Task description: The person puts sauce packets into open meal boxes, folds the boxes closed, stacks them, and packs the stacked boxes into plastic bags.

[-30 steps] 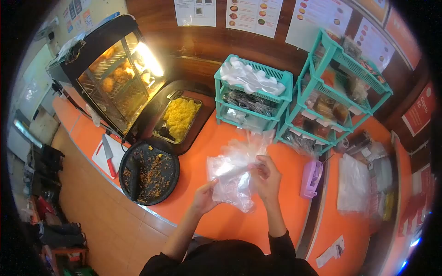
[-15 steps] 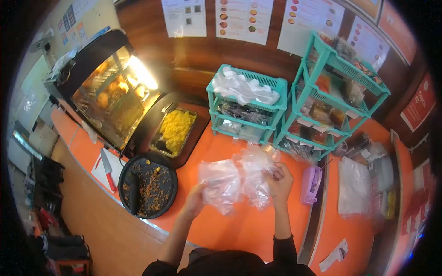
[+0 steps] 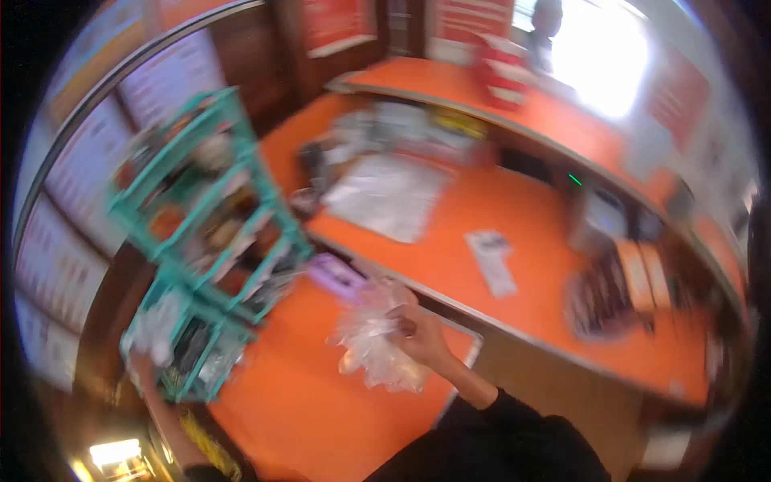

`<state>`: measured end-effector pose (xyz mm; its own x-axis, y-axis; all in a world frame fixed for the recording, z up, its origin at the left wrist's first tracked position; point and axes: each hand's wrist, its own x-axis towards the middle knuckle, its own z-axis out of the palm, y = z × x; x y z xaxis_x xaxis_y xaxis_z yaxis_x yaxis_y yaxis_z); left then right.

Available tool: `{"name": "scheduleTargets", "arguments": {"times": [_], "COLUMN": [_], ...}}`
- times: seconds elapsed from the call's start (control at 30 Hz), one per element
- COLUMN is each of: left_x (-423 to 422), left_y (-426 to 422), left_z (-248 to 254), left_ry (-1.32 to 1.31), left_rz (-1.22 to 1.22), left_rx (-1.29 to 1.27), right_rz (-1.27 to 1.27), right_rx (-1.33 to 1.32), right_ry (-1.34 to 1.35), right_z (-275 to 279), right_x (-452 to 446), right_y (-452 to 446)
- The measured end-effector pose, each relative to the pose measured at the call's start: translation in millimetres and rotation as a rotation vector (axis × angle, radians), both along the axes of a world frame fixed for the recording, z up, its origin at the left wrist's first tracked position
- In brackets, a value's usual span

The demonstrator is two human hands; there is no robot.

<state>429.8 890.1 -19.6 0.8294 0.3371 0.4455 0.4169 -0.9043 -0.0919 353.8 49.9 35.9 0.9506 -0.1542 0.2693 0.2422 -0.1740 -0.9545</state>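
Observation:
My right hand [image 3: 419, 333] grips a bunch of clear plastic bags [image 3: 376, 341] above the orange counter, near a purple tape dispenser [image 3: 337, 277]. On the far left, my left hand [image 3: 143, 368] is at the top of the low teal rack [image 3: 221, 321], touching or close to the white plastic bags [image 3: 158, 325] heaped there. Its fingers are blurred and partly hidden, so their grip cannot be made out. Something pale yellowish shows at the lower edge of the clear bags, too blurred to name.
A taller teal rack [image 3: 205, 201] with packets stands behind the low one. Across a gap, a second orange counter [image 3: 522, 201] holds a stack of clear plastic sheets or bags [image 3: 389, 197] and a paper slip [image 3: 491, 261]. The lit warmer [image 3: 116, 454] shows at bottom left.
My view has swung to the right. My left hand has let go of the clear bags and moved over to the low teal rack. My right hand still holds the clear bags, now bunched together.

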Motion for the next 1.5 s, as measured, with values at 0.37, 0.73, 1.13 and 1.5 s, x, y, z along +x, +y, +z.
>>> {"name": "scheduleTargets", "arguments": {"times": [0.37,0.73,1.13,1.5], "left_x": [-54.3,-133.4,-99.0,-128.1], "left_y": [-650.6,-1014.4,-1041.5,-1119.7], "left_z": [150.2,192.6,78.9,43.7], "left_ry": [-0.296,-0.357,0.477,0.12], "left_rz": [-1.193,-1.838,-0.749,-0.645], "left_rx": [-0.481,-0.208,-2.204,-2.392], "right_rz": [-1.171,-0.337,0.392,0.604], "right_rx": [-1.021,-1.291,-1.416,-1.458], "right_ry": [-0.507,-0.746,0.529,0.518], "right_z": [129.1,130.1,149.9,150.2], "right_x": [-128.8,-166.8,-108.1,-87.5], "right_y": [-227.9,-329.0,-526.0,-526.2]}}
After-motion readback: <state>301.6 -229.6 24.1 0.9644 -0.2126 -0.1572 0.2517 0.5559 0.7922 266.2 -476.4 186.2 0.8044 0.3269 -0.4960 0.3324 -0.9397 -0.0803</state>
